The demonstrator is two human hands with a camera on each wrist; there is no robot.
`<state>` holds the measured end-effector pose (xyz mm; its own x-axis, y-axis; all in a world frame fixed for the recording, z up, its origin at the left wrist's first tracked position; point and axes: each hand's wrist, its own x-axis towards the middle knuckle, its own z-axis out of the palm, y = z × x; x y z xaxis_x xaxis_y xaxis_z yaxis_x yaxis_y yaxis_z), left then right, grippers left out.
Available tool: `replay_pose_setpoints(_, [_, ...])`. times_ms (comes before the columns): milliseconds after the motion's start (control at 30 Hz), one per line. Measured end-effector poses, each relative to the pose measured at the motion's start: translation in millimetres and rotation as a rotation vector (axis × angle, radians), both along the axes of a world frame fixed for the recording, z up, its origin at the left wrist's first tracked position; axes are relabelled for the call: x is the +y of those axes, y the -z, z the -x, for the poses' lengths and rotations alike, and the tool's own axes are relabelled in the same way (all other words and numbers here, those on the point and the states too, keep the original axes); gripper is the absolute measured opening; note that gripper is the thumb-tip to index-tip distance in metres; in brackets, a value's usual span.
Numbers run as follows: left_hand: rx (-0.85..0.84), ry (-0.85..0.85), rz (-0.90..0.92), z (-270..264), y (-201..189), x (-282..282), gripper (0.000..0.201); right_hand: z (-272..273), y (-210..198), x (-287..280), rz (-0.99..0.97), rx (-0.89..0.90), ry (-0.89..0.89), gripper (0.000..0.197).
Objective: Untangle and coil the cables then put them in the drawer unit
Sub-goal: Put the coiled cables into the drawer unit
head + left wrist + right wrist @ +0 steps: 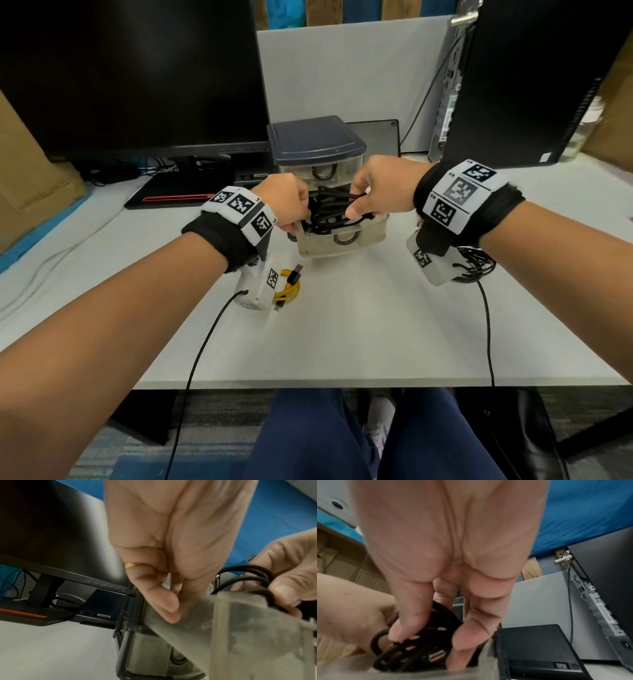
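Note:
A small drawer unit (pixel 317 140) with a dark blue top stands on the white desk; its lower clear drawer (pixel 342 245) is pulled out. A coiled black cable (pixel 334 212) sits low in that drawer. My left hand (pixel 298 219) grips the coil's left end with curled fingers. My right hand (pixel 356 205) pinches its right side between thumb and fingers. The right wrist view shows the cable (pixel 419 642) under my thumb, inside the drawer wall (pixel 484 660). A coiled yellow cable (pixel 289 284) lies on the desk below my left wrist.
A monitor (pixel 130 75) stands at the back left and a computer tower (pixel 513 85) at the back right. A flat black device (pixel 376 133) lies behind the drawer unit. Another black cable bundle (pixel 476 267) lies under my right wrist. The desk's front edge (pixel 342 383) is near.

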<state>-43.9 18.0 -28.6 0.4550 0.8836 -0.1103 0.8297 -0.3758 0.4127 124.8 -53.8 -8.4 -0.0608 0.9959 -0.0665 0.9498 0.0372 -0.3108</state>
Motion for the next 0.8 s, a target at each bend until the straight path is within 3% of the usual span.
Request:
replay_pose_setpoints(133, [0.082, -0.014, -0.016, -0.7, -2.0, -1.1, 0.014, 1.9, -0.3, 1.5, 0.026, -0.099, -0.025, 0.028])
replay_pose_setpoints(300, [0.291, 0.034, -0.25, 0.6, -2.6, -6.0, 0.025, 5.8, 11.2, 4.4, 0.025, -0.294, -0.087, 0.033])
replay_pose_setpoints(367, [0.243, 0.061, -0.343, 1.5, -2.0, -7.0, 0.036, 4.4, 15.7, 6.6, 0.005, -0.343, -0.111, 0.032])
replay_pose_setpoints(433, [0.135, 0.198, -0.325, 1.3, -2.9, -7.0, 0.045, 2.7, 16.6, 8.1, -0.004, -0.378, -0.127, 0.029])
replay_pose_setpoints(567, [0.147, 0.412, -0.224, -1.7, -4.1, -10.8, 0.033, -0.6, 12.3, 7.4, 0.021, -0.393, -0.123, 0.026])
replay_pose_setpoints(700, [0.335, 0.456, -0.134, -0.3, -6.9, -12.4, 0.07, -0.8, 3.3, 1.3, 0.035, -0.354, -0.122, 0.033])
replay_pose_setpoints(800, [0.539, 0.461, -0.205, -0.8, -7.1, -13.5, 0.09, 3.5, 3.4, -5.6, 0.094, -0.379, -0.146, 0.044])
